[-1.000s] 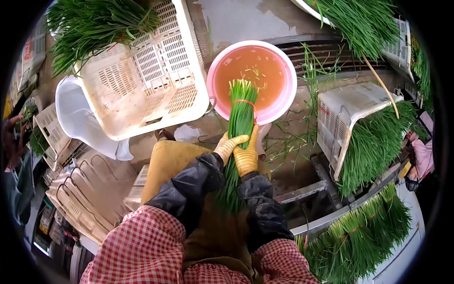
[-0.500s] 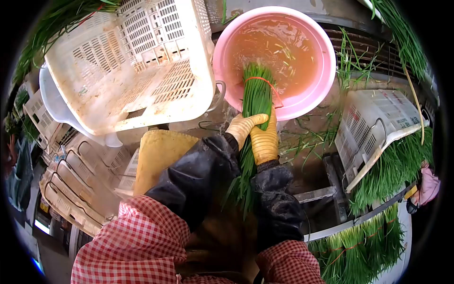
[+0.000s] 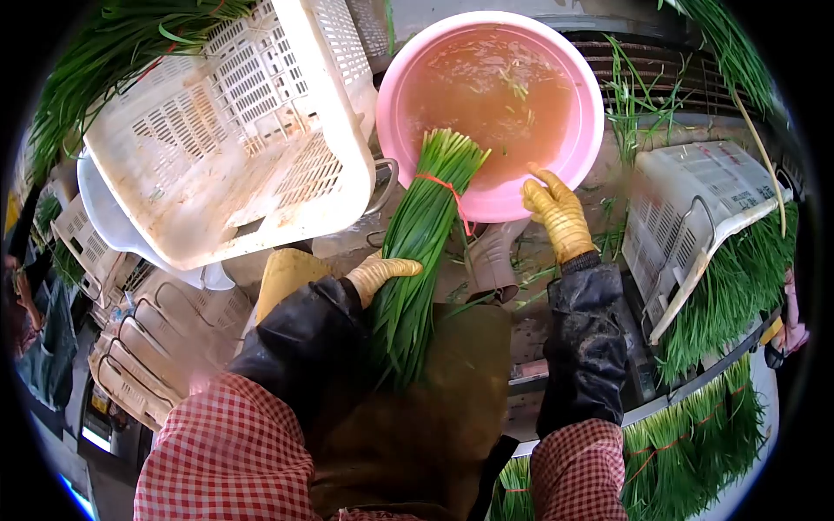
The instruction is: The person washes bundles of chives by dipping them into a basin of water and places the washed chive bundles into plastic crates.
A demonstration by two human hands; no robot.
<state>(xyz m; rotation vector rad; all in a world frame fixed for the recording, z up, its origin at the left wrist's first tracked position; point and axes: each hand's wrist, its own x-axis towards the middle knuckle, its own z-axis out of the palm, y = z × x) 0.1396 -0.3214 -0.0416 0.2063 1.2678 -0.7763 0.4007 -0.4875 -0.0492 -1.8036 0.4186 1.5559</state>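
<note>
My left hand (image 3: 382, 273), in a yellowish rubber glove, is wrapped round a bunch of garlic chives (image 3: 413, 234) tied with a red band. The pale cut ends point up and away from me, beside the near-left rim of a pink basin (image 3: 594, 130). Brownish water (image 3: 486, 95) with loose bits of green fills much of the basin. My right hand (image 3: 558, 215), gloved in yellow, is apart from the bunch at the basin's near-right rim. Its fingers are partly extended, and nothing shows in them.
A dirty white plastic crate (image 3: 261, 243) stands at the left of the basin. More chives (image 3: 738, 286) lie at right by a tipped white crate (image 3: 665, 208), with tied bunches (image 3: 695, 443) below. Loose leaves (image 3: 630, 104) lie on the grate at upper right.
The bunch has come away from the water towards me and to the left, in my left hand. My right hand has let go of it and moved right.
</note>
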